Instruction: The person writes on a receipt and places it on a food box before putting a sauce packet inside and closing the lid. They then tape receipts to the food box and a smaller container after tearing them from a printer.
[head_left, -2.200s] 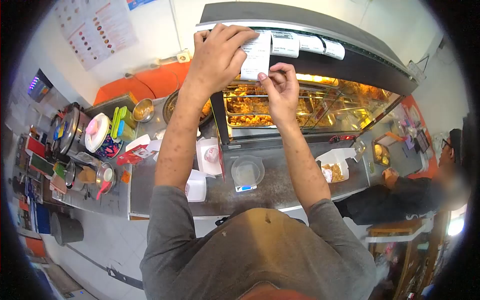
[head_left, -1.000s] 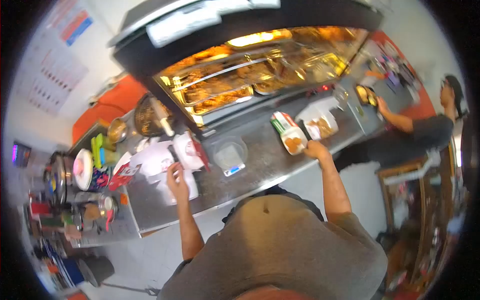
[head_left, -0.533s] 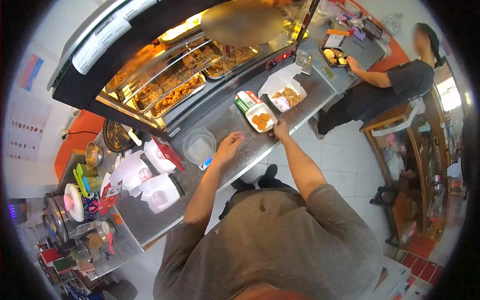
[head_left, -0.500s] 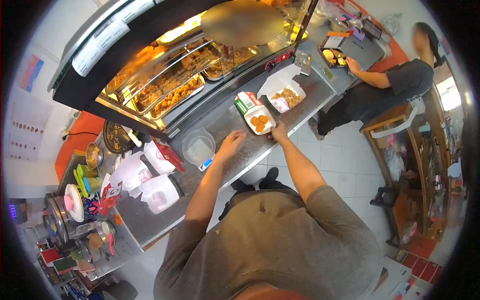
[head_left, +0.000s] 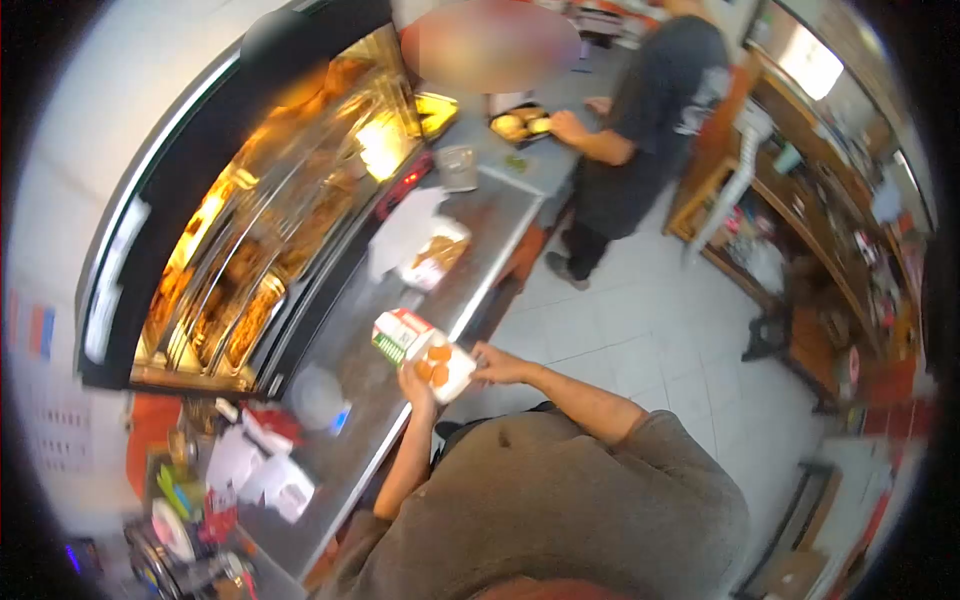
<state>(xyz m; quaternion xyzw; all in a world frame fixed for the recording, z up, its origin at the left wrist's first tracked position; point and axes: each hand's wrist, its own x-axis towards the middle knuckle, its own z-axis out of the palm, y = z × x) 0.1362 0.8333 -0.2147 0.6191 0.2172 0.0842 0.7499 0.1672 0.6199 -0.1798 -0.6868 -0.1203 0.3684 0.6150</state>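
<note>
At the edge of a dark counter, my two hands steady an open food box, its white tray jutting past the near rim and its red-and-green lid flipped back to the far left. My left hand grips the tray's left side; my right hand clasps its right side, though blur hides the exact hold. Orange-brown pieces lie inside. Whether the box bears on the counter or is lifted clear, I cannot tell. I judge the step in hand to be two-handed handling of the box; the next move calls for a level tray, since the pieces look loose. Farther along the counter, a white carton stands open, a lit display case to its left. A co-worker's hand is at a dark box beyond the far end.
</note>
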